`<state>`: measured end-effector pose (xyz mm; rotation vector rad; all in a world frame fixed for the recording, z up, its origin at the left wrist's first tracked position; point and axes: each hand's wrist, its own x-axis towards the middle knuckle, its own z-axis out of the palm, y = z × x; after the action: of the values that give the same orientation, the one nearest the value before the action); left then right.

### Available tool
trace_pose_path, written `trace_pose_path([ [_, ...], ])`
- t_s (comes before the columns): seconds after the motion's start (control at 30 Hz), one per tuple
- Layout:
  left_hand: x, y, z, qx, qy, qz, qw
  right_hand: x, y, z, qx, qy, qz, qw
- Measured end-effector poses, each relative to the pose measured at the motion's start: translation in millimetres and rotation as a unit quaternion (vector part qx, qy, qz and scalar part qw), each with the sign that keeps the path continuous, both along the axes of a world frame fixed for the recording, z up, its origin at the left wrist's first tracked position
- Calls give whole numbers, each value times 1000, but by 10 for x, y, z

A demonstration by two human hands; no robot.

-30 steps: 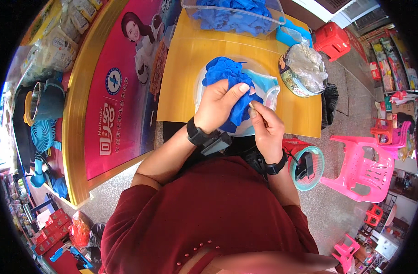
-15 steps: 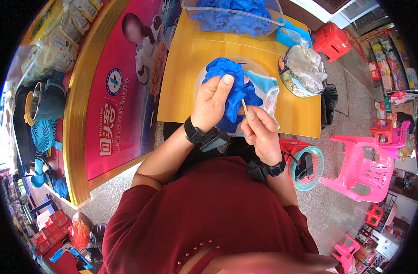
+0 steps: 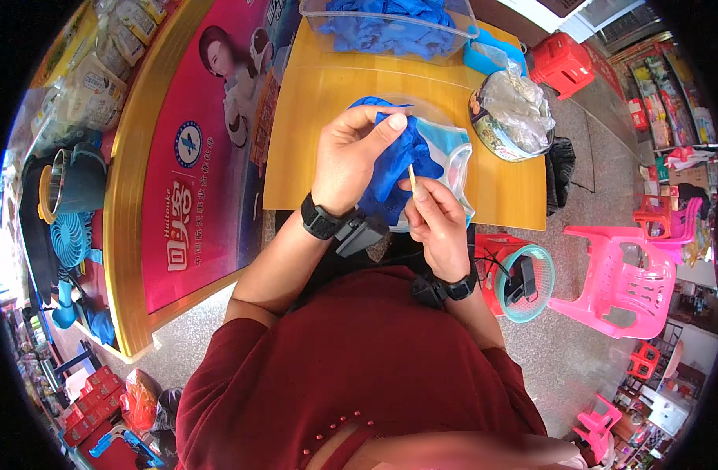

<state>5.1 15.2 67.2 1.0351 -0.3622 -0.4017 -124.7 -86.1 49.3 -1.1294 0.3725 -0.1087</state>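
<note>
My left hand pinches a crumpled blue piece of thin, crinkled material, with the thumb on top and the fingers mostly hidden behind it. Whether it is cloth, paper or a glove I cannot tell. A thin pale wooden stick is held between the thumb and fingers of my right hand, its upper end against the lower right of the blue piece. Behind and below lies a clear, round-looking plastic tray or lid with a light-blue patch, at the near part of the yellow table.
A clear box full of blue pieces stands at the table's far end, beside a light-blue container. Right of my hands is a round tub topped with a plastic bag. A basket and a pink chair stand at right.
Both hands appear slightly further left and the view has shifted a little. The blue piece is turned and spread lower; less of it bunches above my left thumb. The stick still touches it.
</note>
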Motion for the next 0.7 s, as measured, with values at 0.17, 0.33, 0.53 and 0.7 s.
trace_pose_path([
  [0.17,-75,-68,-44,-39,44,11,998,-18,45,-63,58,-17,-17,998],
  [0.33,-110,-107,-60,-46,77,7,996,-22,51,-161,124,-39,-35,991],
  [0.53,-33,-98,-6,-7,51,-3,999,5,22,-193,47,-69,-68,994],
  [0.7,-41,-102,-42,-19,50,-5,999,10,61,-183,23,-70,-110,991],
])
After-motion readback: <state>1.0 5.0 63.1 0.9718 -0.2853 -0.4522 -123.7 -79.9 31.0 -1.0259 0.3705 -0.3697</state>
